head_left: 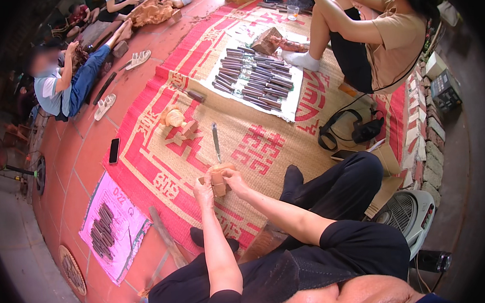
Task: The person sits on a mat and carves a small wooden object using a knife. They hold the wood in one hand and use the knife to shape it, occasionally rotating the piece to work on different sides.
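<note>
red tile floor | patterned mat | low brick edging, right | grey ground beyond

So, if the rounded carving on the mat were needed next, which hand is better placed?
Left hand, probably: it is nearer the carving, though it and the right hand both touch the wooden block.

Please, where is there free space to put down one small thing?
The mat is bare between the metal tool and the black strapped case. Red tiles are also free between the phone and the nearer sandal. Crowded: the white cloth, covered with dark tools.
</note>
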Tool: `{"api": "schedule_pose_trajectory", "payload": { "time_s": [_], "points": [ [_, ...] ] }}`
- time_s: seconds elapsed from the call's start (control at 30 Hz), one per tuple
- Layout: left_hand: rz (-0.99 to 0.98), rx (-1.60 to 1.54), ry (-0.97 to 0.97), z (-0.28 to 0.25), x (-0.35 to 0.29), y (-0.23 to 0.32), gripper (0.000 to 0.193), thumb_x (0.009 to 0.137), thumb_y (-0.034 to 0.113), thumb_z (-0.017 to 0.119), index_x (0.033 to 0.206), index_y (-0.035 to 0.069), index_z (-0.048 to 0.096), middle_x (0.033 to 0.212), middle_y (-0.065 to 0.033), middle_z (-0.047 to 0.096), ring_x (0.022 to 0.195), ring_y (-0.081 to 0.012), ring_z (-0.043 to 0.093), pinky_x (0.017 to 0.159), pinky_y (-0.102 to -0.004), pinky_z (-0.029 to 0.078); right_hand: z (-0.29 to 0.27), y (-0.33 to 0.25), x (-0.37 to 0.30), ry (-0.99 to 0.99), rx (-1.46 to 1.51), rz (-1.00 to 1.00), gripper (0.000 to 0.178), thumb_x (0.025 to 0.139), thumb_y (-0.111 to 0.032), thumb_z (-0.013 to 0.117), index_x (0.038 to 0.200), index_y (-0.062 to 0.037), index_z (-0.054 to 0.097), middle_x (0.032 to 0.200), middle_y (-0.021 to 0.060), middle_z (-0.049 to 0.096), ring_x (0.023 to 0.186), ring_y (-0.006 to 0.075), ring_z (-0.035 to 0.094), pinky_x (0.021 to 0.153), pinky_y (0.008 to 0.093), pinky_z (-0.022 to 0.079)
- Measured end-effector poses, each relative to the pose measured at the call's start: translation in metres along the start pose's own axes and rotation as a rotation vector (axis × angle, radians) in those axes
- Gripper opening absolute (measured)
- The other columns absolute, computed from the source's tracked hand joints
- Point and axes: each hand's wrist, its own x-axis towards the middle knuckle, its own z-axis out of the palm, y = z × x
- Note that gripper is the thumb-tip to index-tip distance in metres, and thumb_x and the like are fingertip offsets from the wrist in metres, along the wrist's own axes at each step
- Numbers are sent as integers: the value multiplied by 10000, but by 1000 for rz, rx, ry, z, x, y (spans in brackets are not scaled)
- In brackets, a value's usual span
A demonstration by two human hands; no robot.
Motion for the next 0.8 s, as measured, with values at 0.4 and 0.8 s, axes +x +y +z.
{"api": "schedule_pose_trajectory", "payload": {
  "time_s": [0.4,0.8],
  "points": [
    [-135,-305,88,14,7,13,543,848,501,634,971,-26,589,842,-77,626,672,-138,598,532,-271,489,10,14,6,154,130,10,99,782,-35,576,825,-13,662,744,11,634,641,82,566,580,227,443],
    [-109,-278,152,18,8,15,477,858,436,653,911,-34,590,835,-105,649,720,-167,622,641,-291,510,7,20,50,55,80,-59,86,813,-53,610,854,-11,673,768,14,656,673,95,592,618,248,477]
  ]
}}
